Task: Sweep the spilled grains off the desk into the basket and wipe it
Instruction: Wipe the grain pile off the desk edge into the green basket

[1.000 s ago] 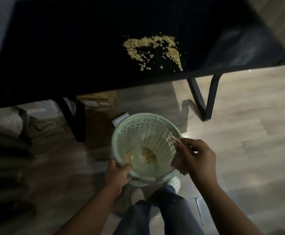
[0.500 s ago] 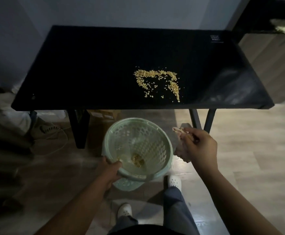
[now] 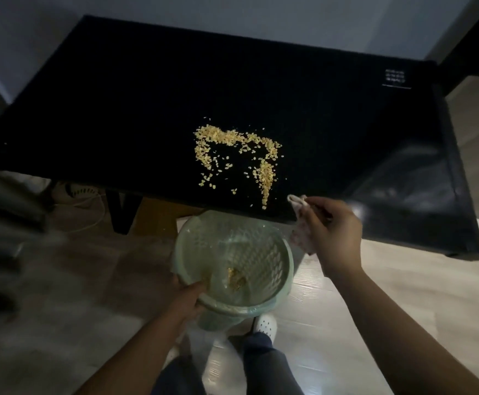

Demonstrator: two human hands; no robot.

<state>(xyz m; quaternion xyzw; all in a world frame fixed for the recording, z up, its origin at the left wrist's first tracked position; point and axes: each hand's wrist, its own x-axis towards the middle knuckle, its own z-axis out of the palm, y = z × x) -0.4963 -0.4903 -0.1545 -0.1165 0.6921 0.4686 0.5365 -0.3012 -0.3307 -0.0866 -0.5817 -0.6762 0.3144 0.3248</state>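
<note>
Two hands at the near edge of the black desk (image 3: 147,109), grains (image 3: 235,155) unswept.
Left hand (image 3: 188,295) gripped the rim of the green basket (image 3: 278,252), held just below that edge, a few grains inside. Right hand (image 3: 332,235) was closed around a crumpled cloth (image 3: 299,238) beside the basket, at the desk edge near the grain pile.

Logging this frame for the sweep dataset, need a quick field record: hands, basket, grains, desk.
left hand: grips the near rim of the basket
right hand: holds a cloth at the desk's near edge
basket: pale green, perforated, held below the desk edge; a few grains inside
grains: most in an arch-shaped spill on the desk
desk: black, not yet swept clean
</note>
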